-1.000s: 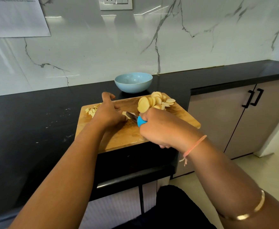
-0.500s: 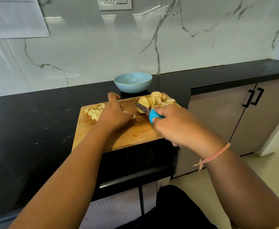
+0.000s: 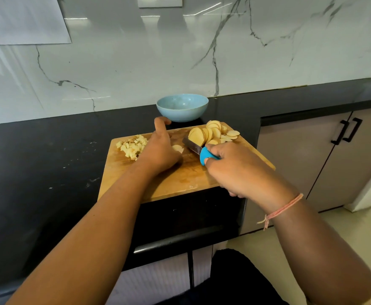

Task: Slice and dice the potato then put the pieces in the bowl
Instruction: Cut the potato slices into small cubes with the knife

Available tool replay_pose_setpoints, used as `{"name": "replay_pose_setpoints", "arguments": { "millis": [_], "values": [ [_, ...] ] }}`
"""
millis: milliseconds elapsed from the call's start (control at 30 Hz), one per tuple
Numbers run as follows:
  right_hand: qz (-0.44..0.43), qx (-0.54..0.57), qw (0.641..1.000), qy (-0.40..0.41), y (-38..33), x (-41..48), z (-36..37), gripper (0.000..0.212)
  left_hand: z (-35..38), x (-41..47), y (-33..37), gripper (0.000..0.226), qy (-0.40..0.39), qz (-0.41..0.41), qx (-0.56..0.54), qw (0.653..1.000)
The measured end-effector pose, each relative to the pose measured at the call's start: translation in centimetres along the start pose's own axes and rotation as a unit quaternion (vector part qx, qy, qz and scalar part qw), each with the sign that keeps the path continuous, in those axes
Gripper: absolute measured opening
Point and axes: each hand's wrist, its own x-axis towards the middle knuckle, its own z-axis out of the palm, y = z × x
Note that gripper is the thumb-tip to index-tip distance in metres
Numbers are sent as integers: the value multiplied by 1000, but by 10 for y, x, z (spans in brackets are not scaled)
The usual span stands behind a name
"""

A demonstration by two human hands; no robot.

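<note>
Nearest the camera, the right hand (image 3: 239, 170) is wrapping its fingers round the blue handle of the knife (image 3: 205, 155), with the blade lying low over the cutting board (image 3: 180, 183) and pointing away and to the left. Just left of it, the left hand (image 3: 160, 150) is resting knuckles-up on the board, one finger reaching toward the far edge. A pale slice (image 3: 178, 148) is peeking from under its right side, but I cannot tell whether the hidden fingers are pinching it or only pressing it flat. Such slices are looking thin, moist and probably slippery, and stiff enough to snap, so pinning them from above with tucked fingertips seems safest. Further left, the diced potato (image 3: 133, 146) is sitting in a heap of small, light, pale-yellow bits, likely easiest to scoop. Beyond the blade, round slices (image 3: 212, 133) with thin brown rims are leaning in a fanned stack at the board's far right corner. Past the board, the blue bowl (image 3: 182, 111) is waiting on the black counter (image 3: 48, 150), showing no pieces from this angle.
</note>
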Motion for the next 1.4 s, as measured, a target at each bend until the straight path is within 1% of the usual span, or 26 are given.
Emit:
{"name": "replay_pose_setpoints", "arguments": {
  "millis": [133, 267, 500, 733, 833, 967, 1100, 1300, 1400],
  "values": [
    [-6, -14, 1000, -4, -3, 3, 7, 49, -7, -3, 0, 79, 1, 9, 38, 999],
    [-5, -39, 999, -9, -9, 6, 10, 48, -7, -5, -3, 76, 15, -23, 69, 997],
    [20, -52, 998, -30, -20, 15, 12, 48, -5, -6, 1, 64, 37, -50, 39, 997],
    [-7, -60, 998, -34, -17, -14, 8, 44, -3, -8, 5, 54, 37, -55, 42, 997],
    [-4, -60, 998, -36, -13, -29, 3, 46, -3, -8, 4, 52, 38, -55, 41, 997],
    [-10, -48, 998, -29, -13, -29, -9, 43, -5, -7, -2, 46, 37, -55, 8, 998],
    [-13, -41, 999, -3, -24, -11, -9, 42, -11, -7, -1, 45, 16, -97, -57, 994],
    [3, -76, 996, -39, -32, 13, 13, 43, -11, -8, -1, 45, 13, -102, -65, 993],
    [-16, -103, 994, -27, -27, 1, 20, 42, -10, -9, -2, 43, 19, -99, -75, 992]
  ]
}}
